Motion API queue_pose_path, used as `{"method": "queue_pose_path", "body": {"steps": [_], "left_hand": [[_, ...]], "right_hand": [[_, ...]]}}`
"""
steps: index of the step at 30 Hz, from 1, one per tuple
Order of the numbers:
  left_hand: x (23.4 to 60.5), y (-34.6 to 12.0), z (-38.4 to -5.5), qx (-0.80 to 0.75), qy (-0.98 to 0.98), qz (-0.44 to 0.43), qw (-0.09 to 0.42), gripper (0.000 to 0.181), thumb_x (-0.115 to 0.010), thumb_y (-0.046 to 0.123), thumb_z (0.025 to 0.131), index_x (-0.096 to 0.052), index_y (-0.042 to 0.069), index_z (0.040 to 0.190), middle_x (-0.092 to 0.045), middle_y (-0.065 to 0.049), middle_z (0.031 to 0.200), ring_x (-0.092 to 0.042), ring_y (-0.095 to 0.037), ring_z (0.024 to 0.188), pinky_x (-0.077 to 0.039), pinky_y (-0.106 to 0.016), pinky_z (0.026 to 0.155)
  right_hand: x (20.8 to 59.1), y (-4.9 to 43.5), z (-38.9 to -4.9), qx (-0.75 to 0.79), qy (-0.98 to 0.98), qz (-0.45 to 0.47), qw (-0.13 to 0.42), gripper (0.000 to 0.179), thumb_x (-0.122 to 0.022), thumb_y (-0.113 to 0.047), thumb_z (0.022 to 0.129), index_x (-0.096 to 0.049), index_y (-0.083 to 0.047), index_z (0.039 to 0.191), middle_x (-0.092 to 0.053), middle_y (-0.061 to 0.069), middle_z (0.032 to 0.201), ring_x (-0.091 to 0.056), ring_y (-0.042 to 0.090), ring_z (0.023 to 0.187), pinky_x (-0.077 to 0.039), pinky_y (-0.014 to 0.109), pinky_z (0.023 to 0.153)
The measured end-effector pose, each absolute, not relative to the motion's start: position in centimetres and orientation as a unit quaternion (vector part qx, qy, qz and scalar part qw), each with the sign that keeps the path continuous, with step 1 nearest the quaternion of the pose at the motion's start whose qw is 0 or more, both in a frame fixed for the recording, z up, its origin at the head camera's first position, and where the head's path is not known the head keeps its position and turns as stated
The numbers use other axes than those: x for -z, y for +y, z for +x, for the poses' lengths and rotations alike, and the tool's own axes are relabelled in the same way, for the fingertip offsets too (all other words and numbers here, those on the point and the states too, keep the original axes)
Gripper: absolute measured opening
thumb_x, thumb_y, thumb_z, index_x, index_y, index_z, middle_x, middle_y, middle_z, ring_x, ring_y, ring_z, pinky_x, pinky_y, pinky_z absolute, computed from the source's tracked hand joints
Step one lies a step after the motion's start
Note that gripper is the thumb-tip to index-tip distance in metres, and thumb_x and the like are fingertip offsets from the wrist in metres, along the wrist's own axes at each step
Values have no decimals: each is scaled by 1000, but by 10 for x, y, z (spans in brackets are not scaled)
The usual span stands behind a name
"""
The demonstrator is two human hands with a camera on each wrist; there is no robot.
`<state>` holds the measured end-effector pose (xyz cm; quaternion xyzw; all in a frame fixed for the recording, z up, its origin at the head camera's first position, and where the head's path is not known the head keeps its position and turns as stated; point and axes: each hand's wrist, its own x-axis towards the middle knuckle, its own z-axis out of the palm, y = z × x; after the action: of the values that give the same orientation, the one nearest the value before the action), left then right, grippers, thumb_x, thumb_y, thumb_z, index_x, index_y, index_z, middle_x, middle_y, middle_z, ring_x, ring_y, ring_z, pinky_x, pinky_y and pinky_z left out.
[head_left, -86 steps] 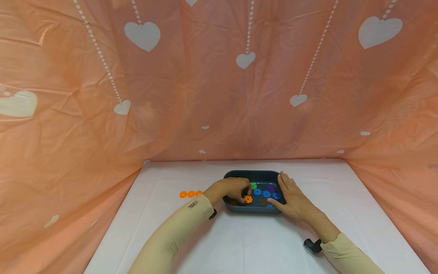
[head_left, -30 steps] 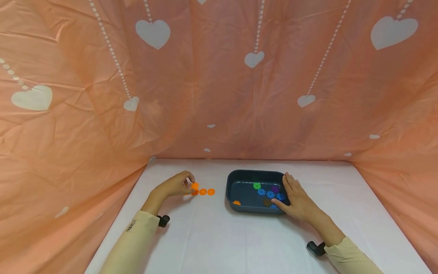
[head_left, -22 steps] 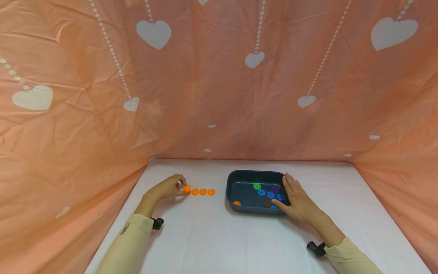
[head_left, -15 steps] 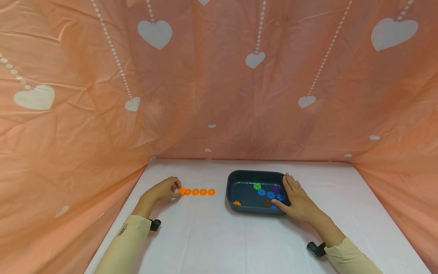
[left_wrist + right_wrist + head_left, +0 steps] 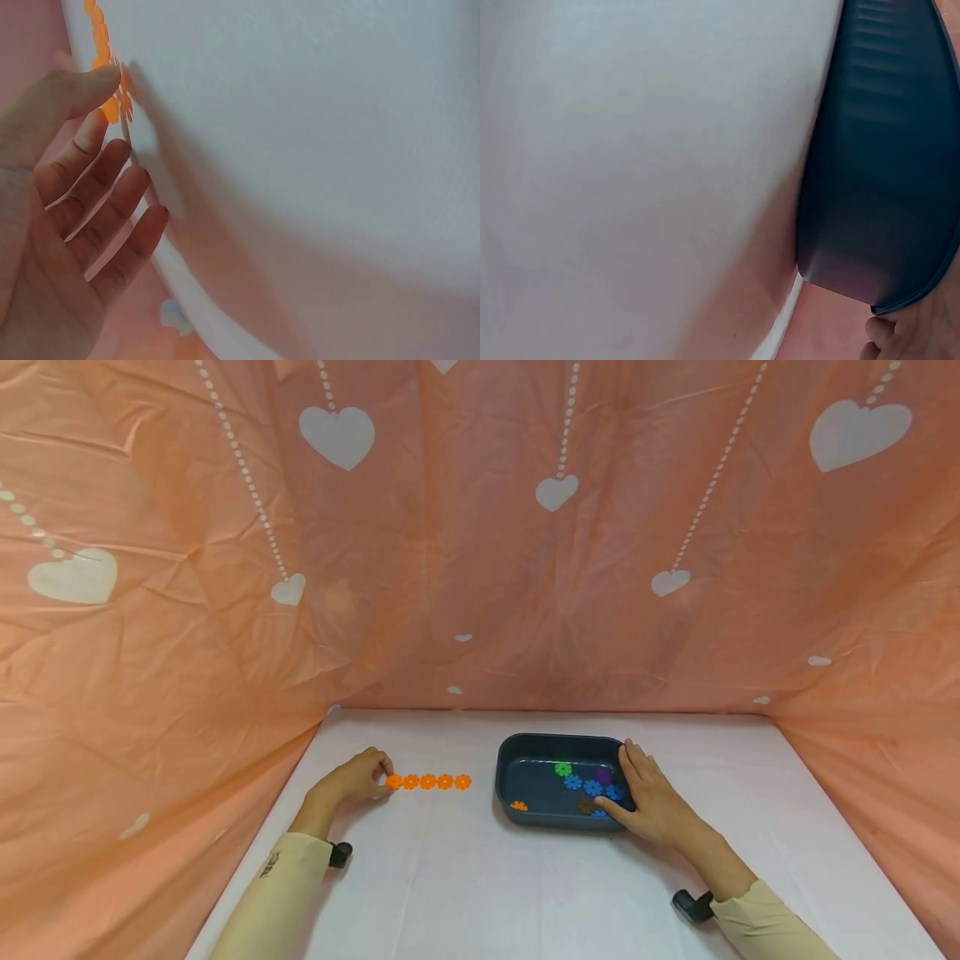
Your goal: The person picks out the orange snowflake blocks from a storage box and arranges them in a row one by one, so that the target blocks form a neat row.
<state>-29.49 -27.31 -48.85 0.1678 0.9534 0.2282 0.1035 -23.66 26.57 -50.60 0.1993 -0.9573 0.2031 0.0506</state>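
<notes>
My left hand (image 5: 362, 774) pinches an orange flower-shaped disc (image 5: 393, 782) between thumb and index finger at the left end of a row of matching orange discs (image 5: 446, 782) on the white table. In the left wrist view, the thumb tip lies over the orange disc (image 5: 111, 109) while the other fingers (image 5: 124, 206) spread loosely below. My right hand (image 5: 654, 797) rests on the right end of a dark blue tray (image 5: 558, 821), fingers stretched along its rim and thumb reaching over the front edge. The tray's outer wall (image 5: 877, 165) fills the right side of the right wrist view.
Inside the tray lie a green disc (image 5: 562, 769), several blue discs (image 5: 592, 787), a purple disc (image 5: 603, 775), a brown disc (image 5: 585, 804) and an orange disc (image 5: 518, 807). A peach curtain (image 5: 480, 568) with white hearts hangs around the white table (image 5: 480, 885).
My left hand has left the tray with an orange disc, moved left above the row, and lowered it to the row's left end. My right hand stays on the tray.
</notes>
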Motion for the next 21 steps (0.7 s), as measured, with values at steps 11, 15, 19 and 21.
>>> {"method": "queue_pose_path", "body": {"steps": [11, 15, 19, 21], "left_hand": [[488, -270, -294, -213, 957, 173, 97, 24, -86, 11, 90, -67, 6, 103, -54, -6, 102, -50, -21, 91, -45, -37, 83], [489, -270, -294, -213, 957, 169, 97, 24, -85, 12, 90, -67, 6, 104, -55, -8, 105, -50, -23, 93, -45, -39, 85], [488, -270, -293, -221, 957, 153, 111, 25, -84, 14, 92, -66, 7, 107, -54, -9, 107, -50, -25, 95, -45, -41, 85], [487, -270, -292, -223, 957, 144, 116, 24, -82, 16, 94, -65, 8, 109, -54, -8, 107, -51, -25, 96, -45, -41, 86]], "right_hand": [[504, 265, -235, -208, -956, 201, 49, 105, -67, -58, 101, -22, 16, 162, -15, 34, 173, -17, 54, 159, -16, 64, 128], [504, 266, -235, -208, -956, 200, 49, 105, -67, -57, 101, -22, 16, 162, -15, 34, 173, -17, 54, 159, -16, 64, 128], [504, 266, -235, -209, -956, 200, 47, 105, -67, -57, 101, -21, 16, 162, -14, 34, 173, -17, 53, 159, -16, 64, 128], [504, 265, -235, -211, -956, 200, 45, 105, -67, -57, 101, -21, 16, 162, -14, 34, 173, -17, 53, 160, -16, 63, 128]]}}
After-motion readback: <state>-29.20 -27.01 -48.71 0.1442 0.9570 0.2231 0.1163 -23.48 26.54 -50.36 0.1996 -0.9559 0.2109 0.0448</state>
